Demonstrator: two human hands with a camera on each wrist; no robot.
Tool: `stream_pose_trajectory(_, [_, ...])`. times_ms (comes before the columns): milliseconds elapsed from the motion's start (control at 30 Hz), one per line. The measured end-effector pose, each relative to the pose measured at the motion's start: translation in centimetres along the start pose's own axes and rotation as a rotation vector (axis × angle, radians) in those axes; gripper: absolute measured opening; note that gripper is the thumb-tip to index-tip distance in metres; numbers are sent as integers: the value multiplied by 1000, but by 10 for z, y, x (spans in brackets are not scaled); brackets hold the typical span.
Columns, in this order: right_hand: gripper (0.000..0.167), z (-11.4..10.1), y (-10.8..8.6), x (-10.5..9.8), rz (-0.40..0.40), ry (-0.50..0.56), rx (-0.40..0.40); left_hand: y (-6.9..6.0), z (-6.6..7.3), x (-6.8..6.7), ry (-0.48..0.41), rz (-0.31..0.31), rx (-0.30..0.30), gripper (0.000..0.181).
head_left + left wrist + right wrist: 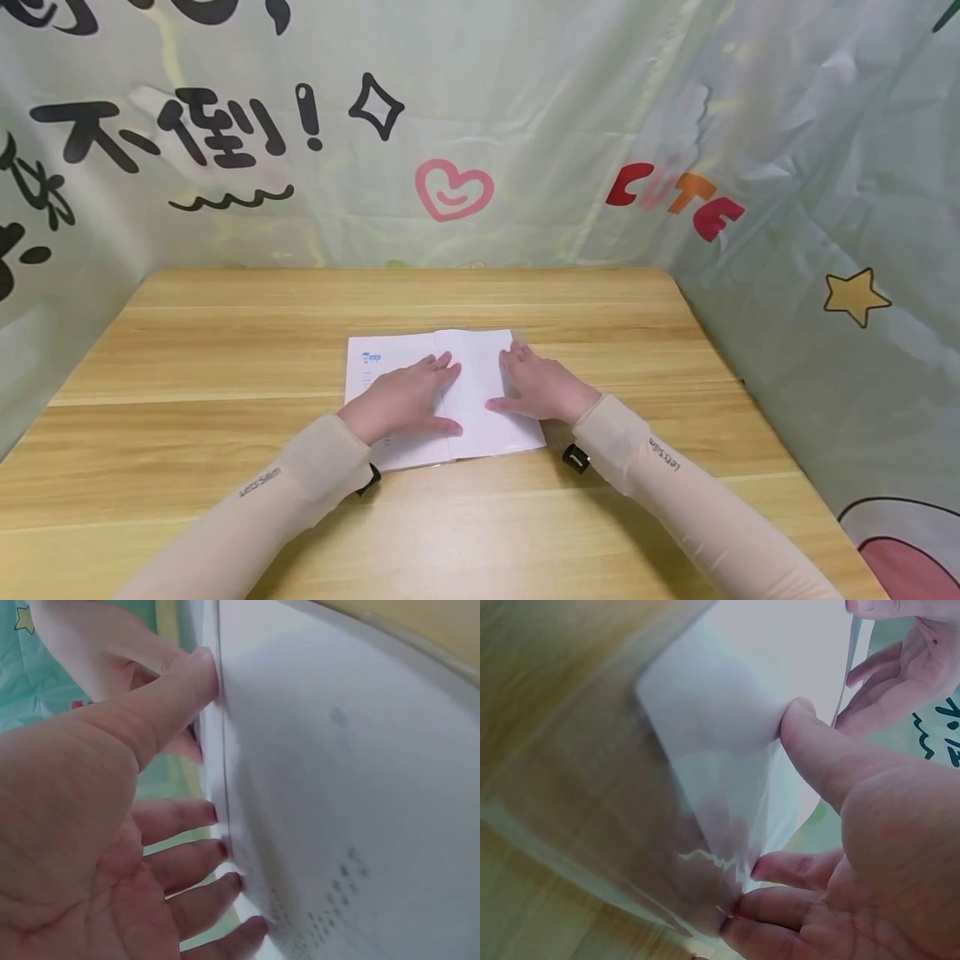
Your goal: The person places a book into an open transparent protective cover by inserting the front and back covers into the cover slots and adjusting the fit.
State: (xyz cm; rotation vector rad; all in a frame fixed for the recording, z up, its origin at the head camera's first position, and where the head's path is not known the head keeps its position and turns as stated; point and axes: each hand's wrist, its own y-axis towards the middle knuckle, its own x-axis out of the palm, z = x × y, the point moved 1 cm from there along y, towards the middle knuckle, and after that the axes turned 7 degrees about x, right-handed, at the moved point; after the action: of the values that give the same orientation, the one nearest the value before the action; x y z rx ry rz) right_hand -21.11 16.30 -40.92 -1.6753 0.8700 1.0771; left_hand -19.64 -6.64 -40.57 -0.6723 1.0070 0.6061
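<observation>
A booklet (477, 358) lies open on the wooden table, its right page blank and its left page bearing small blue and dark print. Across the left page near the fold, my left hand (405, 402) rests with fingers extended and thumb spread; its fingertips touch the paper by the crease in the left wrist view. My right hand (546, 387) is at the right page's outer edge. The right wrist view shows its thumb (802, 724) on the page and its fingertips touching a clear plastic cover (585, 802) that extends past the paper.
The wooden table (225, 350) spreads around the booklet on all sides. Behind it and along the right hangs a pale green printed cloth (525, 100) with lettering, a heart and a star. Dark wrist straps (576, 458) show under the beige sleeves.
</observation>
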Motion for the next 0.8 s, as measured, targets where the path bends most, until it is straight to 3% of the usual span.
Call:
stream_pose_trajectory(300, [93, -1, 1, 0, 6, -13, -6, 5, 1, -4, 47, -29, -21, 95])
stream_pose_trajectory(533, [91, -1, 3, -1, 20, -22, -6, 4, -1, -3, 22, -22, -27, 95])
stream_pose_trajectory(800, [62, 5, 5, -6, 153, 67, 50, 3, -2, 0, 12, -18, -3, 95])
